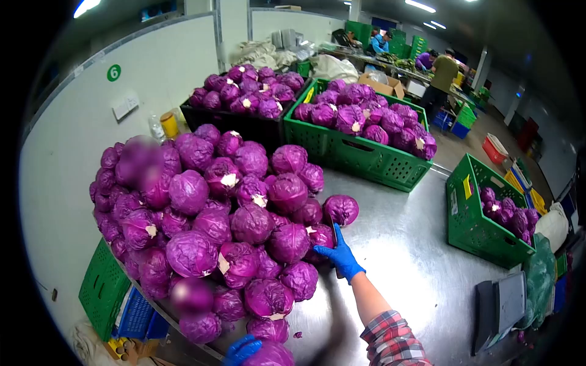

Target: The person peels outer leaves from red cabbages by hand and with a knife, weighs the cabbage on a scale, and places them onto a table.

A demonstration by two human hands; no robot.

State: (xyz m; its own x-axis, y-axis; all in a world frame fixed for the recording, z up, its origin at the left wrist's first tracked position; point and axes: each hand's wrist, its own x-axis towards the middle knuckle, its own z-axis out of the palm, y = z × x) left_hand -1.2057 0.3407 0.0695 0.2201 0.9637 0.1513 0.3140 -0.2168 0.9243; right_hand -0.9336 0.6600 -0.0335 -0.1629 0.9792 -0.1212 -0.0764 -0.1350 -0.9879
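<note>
My left hand (pixel 243 349), in a blue glove, is at the bottom edge of the head view with its fingers on a red cabbage (pixel 270 355); the picture's edge cuts off both. In a blue glove too, my right hand (pixel 343 257) reaches to the right side of a big heap of red cabbages (pixel 252 223). It grips what looks like a knife (pixel 339 274): a brown end shows below the palm and a thin dark strip runs along the index finger. Beside those fingertips lies a single red cabbage (pixel 340 210).
The heap lies on a metal table (pixel 390 244). Behind it stand a black crate (pixel 235 122) and a green crate (pixel 360 160), both full of red cabbages. Another green crate (pixel 482 235), partly filled, is at the right, near a scale-like device (pixel 510 302). Several people work far back.
</note>
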